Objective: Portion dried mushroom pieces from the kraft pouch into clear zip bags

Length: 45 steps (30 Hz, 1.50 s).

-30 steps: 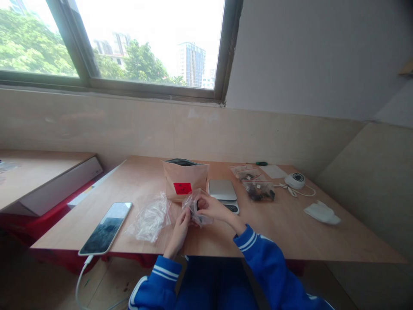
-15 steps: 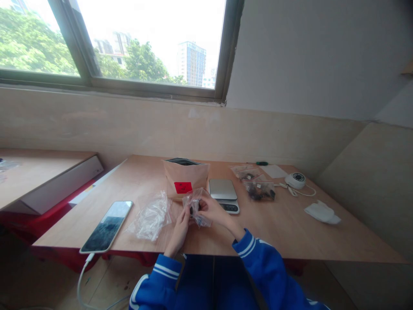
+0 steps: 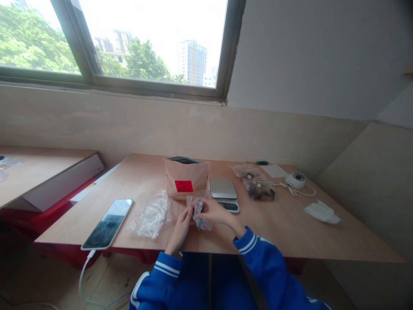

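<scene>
We count one small clear bag (image 3: 204,224) between our hands, one brown pouch (image 3: 187,172), one scale (image 3: 222,188), one phone (image 3: 108,224), two bags of dark parts (image 3: 259,191), one dome camera (image 3: 294,181) and one crumpled white item (image 3: 322,212); the pile of clear bags (image 3: 150,215) we cannot count. The open-topped pouch stands upright just beyond our fingers, and the scale sits close on their right, its front partly hidden by our right hand (image 3: 213,210). The pile lies just left of our fingers, the phone farther left; the dark parts, the camera and the white item lie farther to their right. Our left hand (image 3: 183,218) has its fingers clamped on the small clear bag's left side, our right fingers pinched on its upper right. Something dark shows between our fingertips, too small to name
</scene>
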### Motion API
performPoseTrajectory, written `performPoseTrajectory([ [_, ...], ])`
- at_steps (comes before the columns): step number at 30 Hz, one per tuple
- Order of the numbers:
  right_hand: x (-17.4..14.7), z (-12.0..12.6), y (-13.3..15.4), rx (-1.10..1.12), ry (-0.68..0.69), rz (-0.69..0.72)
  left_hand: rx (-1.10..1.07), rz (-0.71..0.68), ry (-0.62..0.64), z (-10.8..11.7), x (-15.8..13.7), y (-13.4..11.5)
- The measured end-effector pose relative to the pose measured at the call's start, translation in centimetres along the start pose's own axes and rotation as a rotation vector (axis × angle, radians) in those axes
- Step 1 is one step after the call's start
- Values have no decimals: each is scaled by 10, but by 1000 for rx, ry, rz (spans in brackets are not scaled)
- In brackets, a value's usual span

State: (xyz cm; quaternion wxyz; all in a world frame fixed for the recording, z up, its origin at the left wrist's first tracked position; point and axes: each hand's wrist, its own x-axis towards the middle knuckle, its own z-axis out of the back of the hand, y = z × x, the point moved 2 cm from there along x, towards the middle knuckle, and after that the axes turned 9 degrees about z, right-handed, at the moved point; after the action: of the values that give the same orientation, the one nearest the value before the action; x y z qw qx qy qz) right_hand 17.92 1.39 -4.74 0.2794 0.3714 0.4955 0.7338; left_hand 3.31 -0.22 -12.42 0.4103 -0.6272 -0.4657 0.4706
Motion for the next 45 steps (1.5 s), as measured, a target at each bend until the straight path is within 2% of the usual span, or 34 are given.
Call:
performPoseTrajectory([
  [5, -1, 7, -4, -121, -110, 38, -75, -5, -25, 5, 7, 12],
  [10, -4, 15, -9, -126, -242, 70, -134, 36, -14, 3, 7, 12],
  [15, -2, 12, -12, -137, -223, 36, -136, -1, 17, -2, -3, -1],
  [21, 1, 6, -10, -165, -100, -52, -120, -1, 16, -7, -11, -13],
  [29, -8, 4, -6, 74, 103, -56, -69, -32, -56, -4, -10, -13],
  [33, -8, 6, -5, 16, 33, -57, -89, -27, -23, -7, -13, -18],
  [37, -7, 7, -7, 15, -60, -52, -115, -12, -56, -6, -10, -15],
  [42, -10, 7, -12, 118, -84, -40, -163, -25, -29, -4, -4, -7],
  [45, -12, 7, -16, 79, -81, -31, -171, -16, -2, -3, -2, -5],
])
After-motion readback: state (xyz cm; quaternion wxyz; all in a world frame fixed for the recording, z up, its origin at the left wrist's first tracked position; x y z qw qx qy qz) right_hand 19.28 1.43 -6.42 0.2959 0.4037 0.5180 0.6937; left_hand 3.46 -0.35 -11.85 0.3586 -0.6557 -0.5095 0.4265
